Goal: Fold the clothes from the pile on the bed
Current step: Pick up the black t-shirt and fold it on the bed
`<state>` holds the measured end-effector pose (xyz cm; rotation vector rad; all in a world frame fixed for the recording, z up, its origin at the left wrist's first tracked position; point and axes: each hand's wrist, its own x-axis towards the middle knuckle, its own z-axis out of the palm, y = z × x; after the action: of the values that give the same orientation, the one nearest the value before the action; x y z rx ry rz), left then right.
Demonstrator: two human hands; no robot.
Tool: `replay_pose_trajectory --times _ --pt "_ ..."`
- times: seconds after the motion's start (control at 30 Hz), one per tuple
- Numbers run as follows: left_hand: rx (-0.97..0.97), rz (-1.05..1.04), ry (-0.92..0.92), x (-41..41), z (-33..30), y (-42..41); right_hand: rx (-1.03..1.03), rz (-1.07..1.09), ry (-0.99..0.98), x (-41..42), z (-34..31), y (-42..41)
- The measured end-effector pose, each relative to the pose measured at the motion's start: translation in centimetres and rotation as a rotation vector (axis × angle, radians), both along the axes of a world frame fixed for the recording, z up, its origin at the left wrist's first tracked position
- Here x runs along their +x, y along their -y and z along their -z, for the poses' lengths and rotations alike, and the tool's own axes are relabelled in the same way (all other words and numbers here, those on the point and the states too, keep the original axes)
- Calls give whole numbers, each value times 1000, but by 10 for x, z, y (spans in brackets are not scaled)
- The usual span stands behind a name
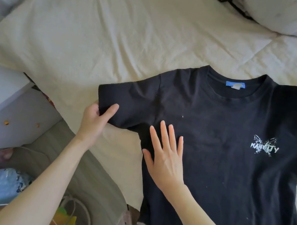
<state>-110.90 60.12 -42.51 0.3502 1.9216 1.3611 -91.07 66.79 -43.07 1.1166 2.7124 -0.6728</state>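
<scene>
Pinching the sleeve cuff (106, 103) with my left hand (94, 121), thumb clamped over the fabric, I'm pressing my right hand (166, 154) flat, fingers spread, just beside it. I'm thinking the black T-shirt (226, 145), lying face up on the cream blanket (97, 35), wants that sleeve folding straight inward, palm anchoring the crease.

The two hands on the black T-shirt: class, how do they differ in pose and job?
The left hand curls round the sleeve hem, pinching it; the right hand lies flat with straight, spread fingers. The left hand sits at the T-shirt's edge; the right hand presses near the armpit. Both touch the same shirt.
</scene>
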Motion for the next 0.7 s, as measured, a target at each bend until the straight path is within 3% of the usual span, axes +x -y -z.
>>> replay_pose_trajectory --times 0.13,0.2,0.27,0.37,0.5,0.7 --pt "85 25 -362 -17 -26 -11 92 -68 -68 -11 -4 3" --pt "-27 83 -530 -26 -28 -15 79 -85 -58 -22 -4 5" --pt "-188 138 -572 -33 -22 -15 31 -99 -4 -33 -1 5" --pt "-268 72 -279 -37 -7 -2 -24 -157 100 -42 9 2" --pt "-181 -43 201 -22 17 35 -11 -135 86 -39 10 4" --pt "-76 -168 529 22 29 55 -35 -25 -37 -31 3 12"
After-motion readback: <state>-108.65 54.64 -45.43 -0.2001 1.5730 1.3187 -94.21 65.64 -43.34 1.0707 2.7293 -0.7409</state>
